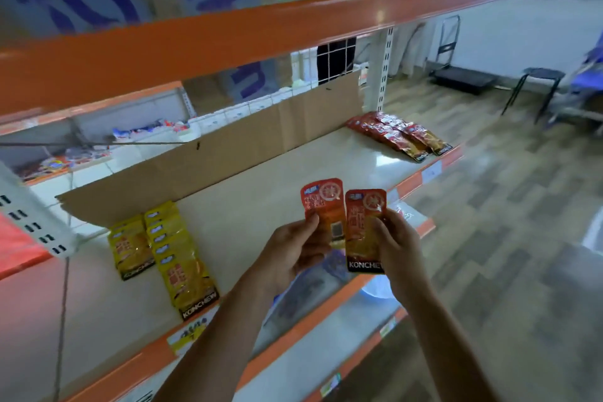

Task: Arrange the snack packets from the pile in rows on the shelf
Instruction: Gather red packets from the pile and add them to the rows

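Note:
My left hand (293, 246) pinches an orange-red snack packet (323, 202) held upright over the front of the shelf (267, 206). Beside it my right hand (396, 238) grips a second orange-red packet (363, 225) marked KONCHEW; the two packets sit side by side, edges touching. On the shelf's left stand two rows of yellow packets (173, 254), overlapping front to back. At the far right end lie rows of red packets (398, 134). More packets on the lower shelf (303, 290) show partly under my hands.
A cardboard sheet (228, 153) lines the shelf's back. An orange upper shelf edge (228, 39) runs overhead. Price tags (189, 333) sit on the orange front rail. A stool (538, 85), a flat trolley (463, 75) and a person stand across the wooden floor.

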### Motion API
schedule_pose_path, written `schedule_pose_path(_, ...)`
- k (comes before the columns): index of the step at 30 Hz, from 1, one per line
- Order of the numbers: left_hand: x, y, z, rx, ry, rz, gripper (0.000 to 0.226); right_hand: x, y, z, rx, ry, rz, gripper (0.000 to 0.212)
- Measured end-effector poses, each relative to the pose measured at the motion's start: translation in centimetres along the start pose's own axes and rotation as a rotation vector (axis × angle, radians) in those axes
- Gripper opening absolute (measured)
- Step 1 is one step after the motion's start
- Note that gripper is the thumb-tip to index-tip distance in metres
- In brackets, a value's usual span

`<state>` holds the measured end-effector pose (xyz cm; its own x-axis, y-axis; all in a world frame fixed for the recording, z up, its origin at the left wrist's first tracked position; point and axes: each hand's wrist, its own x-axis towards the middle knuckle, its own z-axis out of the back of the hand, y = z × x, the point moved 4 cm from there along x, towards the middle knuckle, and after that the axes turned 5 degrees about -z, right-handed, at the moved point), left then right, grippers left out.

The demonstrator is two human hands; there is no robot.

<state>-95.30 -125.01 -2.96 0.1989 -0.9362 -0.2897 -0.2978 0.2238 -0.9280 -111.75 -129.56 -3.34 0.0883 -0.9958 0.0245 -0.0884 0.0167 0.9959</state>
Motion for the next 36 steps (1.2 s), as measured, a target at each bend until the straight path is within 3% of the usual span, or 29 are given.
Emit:
schedule_pose_path(4, 3.2, 0.2, -2.5, 0.043, 0.011, 0.034, 0.026, 2.3, 0.1, 2.4, 0.03, -0.069, -0.021, 0.011)
schedule_pose_path(10, 10.2, -0.7, -7.7, 0.11, 0.064, 0.091, 0.035, 8.3, 0.3, 5.0, 0.002, -0.106, -0.033, 0.029)
schedule_pose_path(17, 17.7, -3.7, -11.1, 0.197, 0.214, 0.052, 0.045, 16.2, 1.8, 5.0, -0.04, -0.068, 0.046, 0.017)
schedule_pose_path(20, 19.8, -4.1, -12.7, 0.19, 0.276, 0.016, 0.036, 18.8, 1.8, 4.4, -0.088, -0.084, 0.1, 0.017)
schedule_pose_path(25, 23.3, -3.8, -13.9, 0.108, 0.054, -0.045, 0.027, 22.4, 0.8, 3.9, -0.115, -0.109, 0.066, 0.01)
schedule_pose_path(28, 25.0, -4.1, -14.8, 0.136, 0.083, -0.116, 0.017, 24.8, 0.6, 4.1, -0.199, -0.166, 0.119, 0.022)
schedule_pose_path(33, 26.8, -5.7, -16.8, 0.134, 0.281, -0.219, 0.036, 29.6, 1.3, 5.6, -0.27, -0.151, 0.145, 0.014)
schedule_pose_path(36, 28.7, -5.8, -17.9, 0.282, 0.162, -0.297, 0.023, 32.5, 1.4, 6.5, -0.251, -0.06, 0.099, 0.016)
